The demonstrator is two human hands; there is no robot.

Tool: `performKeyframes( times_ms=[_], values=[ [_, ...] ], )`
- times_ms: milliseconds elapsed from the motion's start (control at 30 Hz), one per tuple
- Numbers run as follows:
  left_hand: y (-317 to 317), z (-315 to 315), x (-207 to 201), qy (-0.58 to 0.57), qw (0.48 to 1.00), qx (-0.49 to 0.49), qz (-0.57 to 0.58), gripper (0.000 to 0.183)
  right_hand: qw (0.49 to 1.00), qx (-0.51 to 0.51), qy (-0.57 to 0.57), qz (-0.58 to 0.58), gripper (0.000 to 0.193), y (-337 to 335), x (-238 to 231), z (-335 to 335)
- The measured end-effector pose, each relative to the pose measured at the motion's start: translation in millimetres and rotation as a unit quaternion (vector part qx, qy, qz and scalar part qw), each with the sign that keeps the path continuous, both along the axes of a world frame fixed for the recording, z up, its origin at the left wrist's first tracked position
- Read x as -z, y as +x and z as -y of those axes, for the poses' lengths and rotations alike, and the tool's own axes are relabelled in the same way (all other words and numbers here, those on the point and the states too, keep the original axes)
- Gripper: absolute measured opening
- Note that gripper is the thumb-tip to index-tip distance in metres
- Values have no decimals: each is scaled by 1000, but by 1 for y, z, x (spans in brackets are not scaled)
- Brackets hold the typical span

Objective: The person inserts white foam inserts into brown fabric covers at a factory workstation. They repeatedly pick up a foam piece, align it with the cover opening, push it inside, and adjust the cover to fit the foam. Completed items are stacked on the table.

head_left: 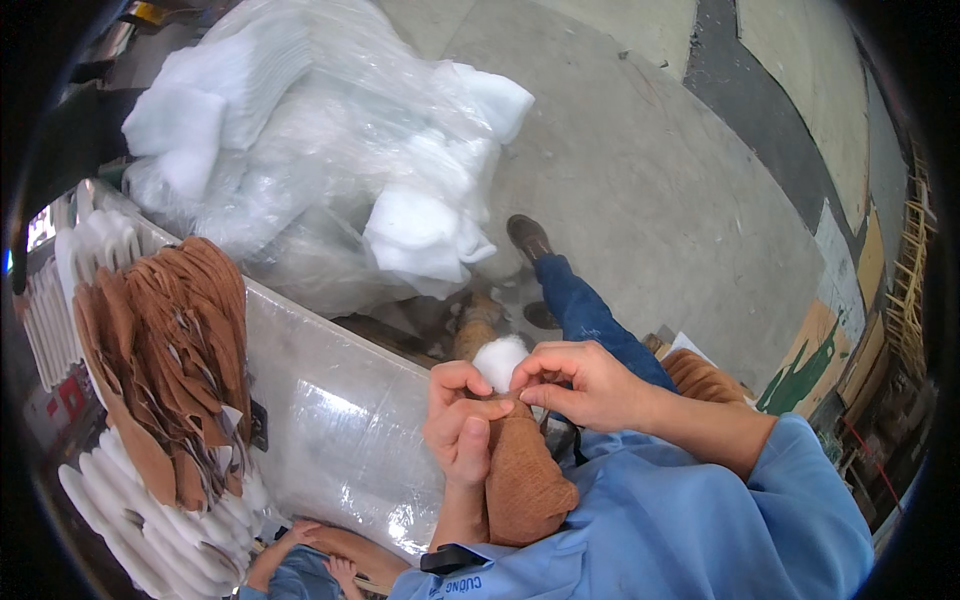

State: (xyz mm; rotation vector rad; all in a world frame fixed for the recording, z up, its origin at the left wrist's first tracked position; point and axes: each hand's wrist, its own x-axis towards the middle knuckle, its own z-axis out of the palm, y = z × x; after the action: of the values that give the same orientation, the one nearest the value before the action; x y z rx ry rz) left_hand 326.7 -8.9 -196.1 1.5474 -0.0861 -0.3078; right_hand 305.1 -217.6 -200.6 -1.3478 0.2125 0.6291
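A brown, fuzzy fabric pouch (528,482) hangs in front of my blue shirt, its narrower end up between my hands. White fluffy wadding (500,362) sticks out above that end. My left hand (460,420) is closed on the pouch's left edge, its fingers curled. From the right, my right hand (585,382) pinches the same end with thumb and forefinger, close against the wadding. The fingers hide the exact edge of the fabric there.
Brown fabric pieces (170,350) lie stacked at left, with white padded pieces (150,515) below. A shiny plastic-covered surface (330,400) stands beside me. Plastic-wrapped white wadding (340,130) sits ahead. Blue-clothed forearms (300,560) show at lower left; reflection or another person, I cannot tell.
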Motion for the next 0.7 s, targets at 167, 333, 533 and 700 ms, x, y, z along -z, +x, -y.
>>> performKeyframes(
  times_ms=[167,333,533,700],
  values=[
    [6,-5,-4,43,996,-5,-79,25,992,-76,-43,92,8,13,-2,7],
    [13,-47,9,-11,947,51,-316,19,989,-124,-62,57,7,18,-12,2],
    [9,-50,18,12,953,136,-271,16,963,-241,-79,94,15,34,-5,7],
    [4,-33,20,74,974,73,-199,21,982,-154,-23,110,17,30,6,4]
  ],
)
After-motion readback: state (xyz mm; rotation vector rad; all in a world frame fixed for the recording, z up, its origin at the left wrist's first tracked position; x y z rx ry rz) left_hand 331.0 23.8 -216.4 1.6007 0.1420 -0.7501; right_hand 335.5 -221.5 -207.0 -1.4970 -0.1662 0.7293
